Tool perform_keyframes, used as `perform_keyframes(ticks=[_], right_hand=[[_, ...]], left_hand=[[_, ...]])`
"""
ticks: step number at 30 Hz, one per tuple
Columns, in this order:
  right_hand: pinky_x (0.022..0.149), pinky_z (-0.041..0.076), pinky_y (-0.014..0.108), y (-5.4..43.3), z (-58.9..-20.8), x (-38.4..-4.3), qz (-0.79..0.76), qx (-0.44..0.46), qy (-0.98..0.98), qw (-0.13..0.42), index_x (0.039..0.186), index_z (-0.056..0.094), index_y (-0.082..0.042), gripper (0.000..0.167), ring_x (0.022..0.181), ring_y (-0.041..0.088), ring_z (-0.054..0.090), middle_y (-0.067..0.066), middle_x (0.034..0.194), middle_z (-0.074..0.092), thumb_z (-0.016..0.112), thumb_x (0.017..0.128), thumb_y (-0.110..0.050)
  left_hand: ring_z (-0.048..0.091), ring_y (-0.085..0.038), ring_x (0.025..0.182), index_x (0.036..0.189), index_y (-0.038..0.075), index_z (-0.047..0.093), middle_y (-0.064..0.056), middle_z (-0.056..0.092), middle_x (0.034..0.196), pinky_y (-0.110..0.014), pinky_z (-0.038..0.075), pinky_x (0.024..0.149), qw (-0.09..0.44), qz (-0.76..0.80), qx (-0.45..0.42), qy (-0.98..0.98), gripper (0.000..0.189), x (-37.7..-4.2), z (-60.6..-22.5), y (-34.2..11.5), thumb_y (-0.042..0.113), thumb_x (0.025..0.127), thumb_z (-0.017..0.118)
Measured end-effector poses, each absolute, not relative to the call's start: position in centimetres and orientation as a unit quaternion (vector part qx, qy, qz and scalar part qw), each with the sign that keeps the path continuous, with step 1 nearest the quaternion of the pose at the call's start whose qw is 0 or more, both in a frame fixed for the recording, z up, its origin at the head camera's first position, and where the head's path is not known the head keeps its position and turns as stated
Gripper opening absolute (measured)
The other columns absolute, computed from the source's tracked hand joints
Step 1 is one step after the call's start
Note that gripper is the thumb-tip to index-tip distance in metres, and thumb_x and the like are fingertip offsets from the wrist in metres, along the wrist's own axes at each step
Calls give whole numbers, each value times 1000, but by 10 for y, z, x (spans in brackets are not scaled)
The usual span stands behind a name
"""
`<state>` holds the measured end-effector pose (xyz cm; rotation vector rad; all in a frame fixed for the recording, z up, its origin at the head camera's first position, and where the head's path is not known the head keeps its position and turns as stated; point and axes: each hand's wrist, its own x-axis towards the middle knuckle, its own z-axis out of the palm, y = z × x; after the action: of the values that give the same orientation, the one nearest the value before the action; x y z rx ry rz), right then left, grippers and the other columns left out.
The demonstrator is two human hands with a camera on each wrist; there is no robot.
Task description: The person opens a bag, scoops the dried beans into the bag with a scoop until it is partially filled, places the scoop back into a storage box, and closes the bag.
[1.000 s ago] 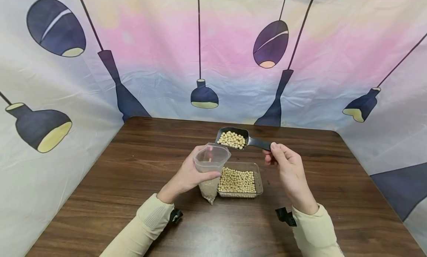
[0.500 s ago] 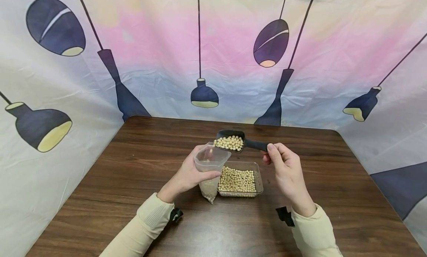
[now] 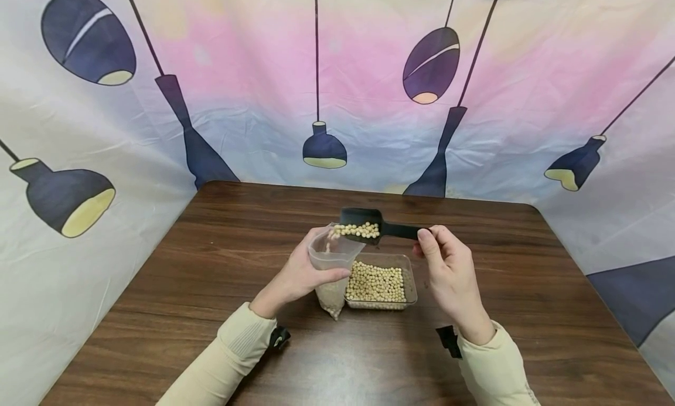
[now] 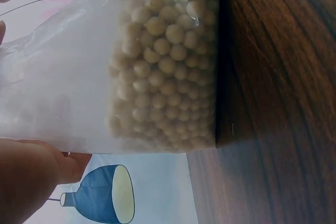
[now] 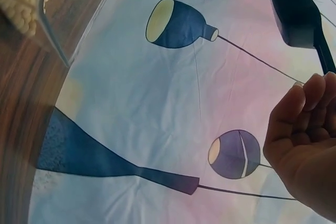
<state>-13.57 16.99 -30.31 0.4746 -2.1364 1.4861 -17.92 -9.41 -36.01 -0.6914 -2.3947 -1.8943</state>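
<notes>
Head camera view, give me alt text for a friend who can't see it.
Pale round beans run from a tilted black scoop in a person's right hand into a translucent bag held in their left hand. Beside the bag, a clear tray of more beans sits on a brown table, in front of a backdrop printed with hanging lamps.

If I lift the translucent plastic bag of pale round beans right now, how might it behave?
The translucent plastic bag is probably floppy, as its thin wall shows wrinkles. It is likely bottom-heavy, since the beans fill its lower part. Its mouth might sag without the left hand, which grips it near the rim.
</notes>
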Motion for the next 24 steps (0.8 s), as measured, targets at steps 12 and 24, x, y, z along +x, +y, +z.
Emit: perform_keyframes(ticks=[12,24], right_hand=[[65,40,21,184,-297,-142,438,276,-757,399,83,62,-1,11,70,9,50,3,77,56,60,93,3],[54,36,26,230,-277,-128,414,50,-851,320,80,60,-5,37,55,15,45,4,69,55,48,103,-32]], left_hand=[[55,-24,112,138,18,44,-6,54,128,-44,48,89,15,-604,-229,-763,77,-180,-362,-93,15,74,86],[57,-28,107,132,12,48,-13,55,117,-44,47,89,33,-610,-240,-754,69,-179,-360,-93,8,73,86]])
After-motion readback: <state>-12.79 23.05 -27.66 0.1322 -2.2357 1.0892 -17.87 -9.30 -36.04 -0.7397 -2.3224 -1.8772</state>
